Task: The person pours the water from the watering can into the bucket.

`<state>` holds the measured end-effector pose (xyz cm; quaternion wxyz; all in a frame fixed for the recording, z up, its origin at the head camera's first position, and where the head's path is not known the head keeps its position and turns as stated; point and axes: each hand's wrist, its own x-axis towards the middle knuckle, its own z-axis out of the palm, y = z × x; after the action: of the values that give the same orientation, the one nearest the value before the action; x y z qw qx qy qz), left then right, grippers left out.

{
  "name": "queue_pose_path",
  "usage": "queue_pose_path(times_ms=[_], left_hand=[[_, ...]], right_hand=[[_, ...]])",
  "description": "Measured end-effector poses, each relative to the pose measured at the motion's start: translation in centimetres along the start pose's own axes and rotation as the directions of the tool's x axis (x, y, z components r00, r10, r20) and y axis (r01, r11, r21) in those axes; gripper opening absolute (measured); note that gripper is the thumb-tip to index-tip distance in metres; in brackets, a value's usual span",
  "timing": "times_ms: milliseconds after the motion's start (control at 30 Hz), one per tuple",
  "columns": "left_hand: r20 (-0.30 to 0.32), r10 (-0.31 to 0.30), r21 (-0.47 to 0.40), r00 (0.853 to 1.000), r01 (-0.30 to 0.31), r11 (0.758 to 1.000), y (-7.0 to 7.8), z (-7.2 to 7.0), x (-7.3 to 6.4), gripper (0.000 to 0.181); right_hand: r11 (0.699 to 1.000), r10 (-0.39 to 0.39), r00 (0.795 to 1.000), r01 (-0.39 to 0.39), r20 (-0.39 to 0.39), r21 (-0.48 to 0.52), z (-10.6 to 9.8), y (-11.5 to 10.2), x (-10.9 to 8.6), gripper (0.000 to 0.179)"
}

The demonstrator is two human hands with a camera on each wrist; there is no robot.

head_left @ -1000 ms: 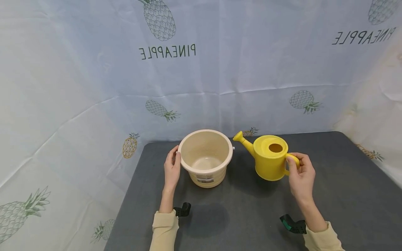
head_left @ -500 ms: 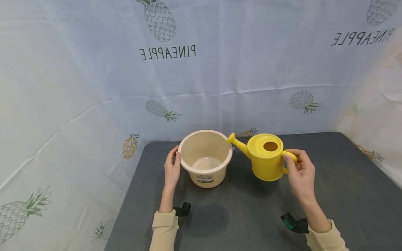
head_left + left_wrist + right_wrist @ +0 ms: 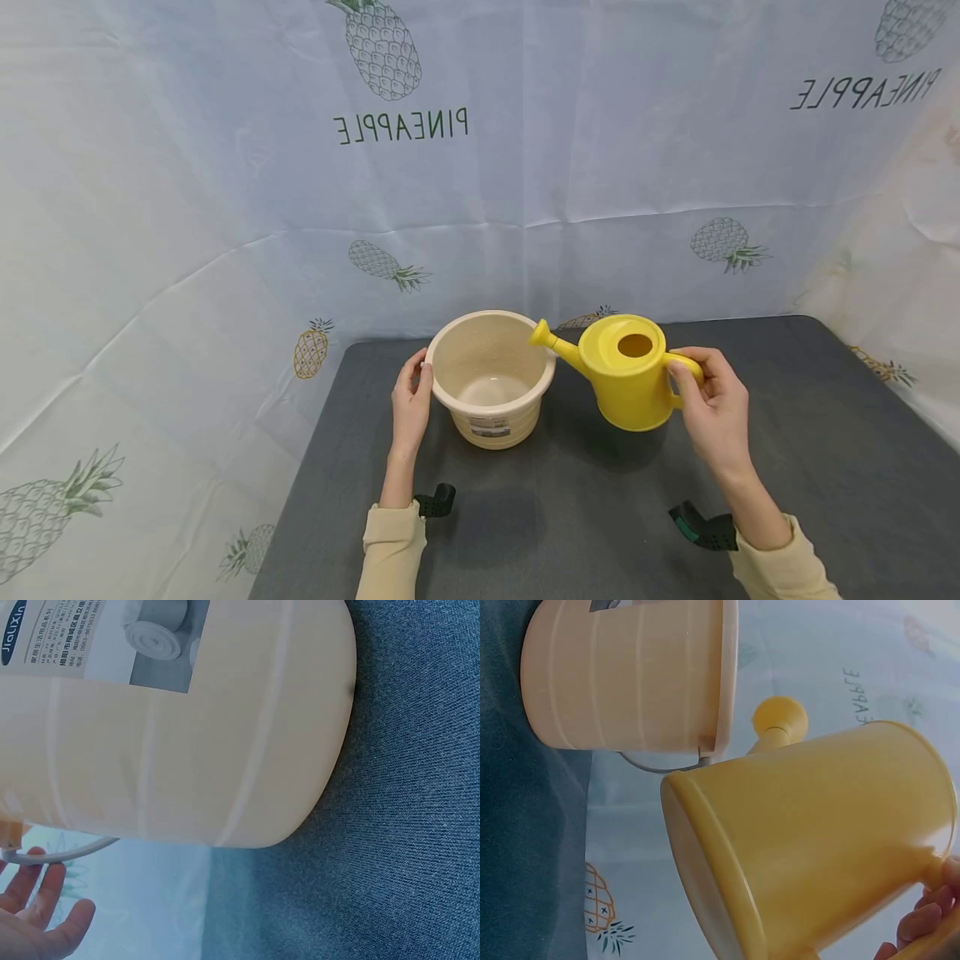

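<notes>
A cream plastic bucket (image 3: 491, 425) stands upright on the dark table, mouth up. My left hand (image 3: 411, 408) touches its left side just under the rim; in the left wrist view the fingers (image 3: 49, 892) are loosely bent beside the grey bail handle (image 3: 71, 853), with the thumb apart. My right hand (image 3: 718, 408) grips the handle of a yellow watering can (image 3: 630, 392), holding it raised and tilted to the left. The can's spout head (image 3: 542, 333) overlaps the bucket's right rim in the head view. The right wrist view shows the can's underside tipped up.
The dark table (image 3: 570, 533) carries the bucket. Behind and to the sides hangs a pale cloth (image 3: 562, 158) printed with pineapples. A black wrist mount (image 3: 435, 502) sits on the left wrist, another black mount (image 3: 701, 527) on the right.
The watering can has moved left and slightly up, tilting a little more, and its spout head has come over the bucket's right rim. The left hand and bucket have stayed put.
</notes>
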<state>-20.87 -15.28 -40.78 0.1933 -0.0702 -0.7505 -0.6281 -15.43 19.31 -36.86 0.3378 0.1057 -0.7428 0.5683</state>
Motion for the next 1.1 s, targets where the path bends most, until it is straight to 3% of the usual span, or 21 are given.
queue_pose_path(times_ms=[167,800,1100], left_hand=[[0.006,-0.009,-0.009,1.000,0.009,1.000,0.0,0.0,0.0,0.037],[0.008,0.001,-0.017,1.000,-0.001,1.000,-0.2,0.0,0.1,0.037],[0.020,0.006,-0.031,1.000,-0.005,0.999,-0.4,0.0,0.1,0.038]], right_hand=[[1.000,0.018,1.000,-0.018,0.006,-0.005,0.1,-0.3,0.2,0.017],[0.996,-0.078,0.995,0.080,0.065,-0.035,0.5,-1.0,1.3,0.018],[0.994,-0.078,0.995,0.082,0.064,-0.071,0.7,-1.2,1.6,0.018]])
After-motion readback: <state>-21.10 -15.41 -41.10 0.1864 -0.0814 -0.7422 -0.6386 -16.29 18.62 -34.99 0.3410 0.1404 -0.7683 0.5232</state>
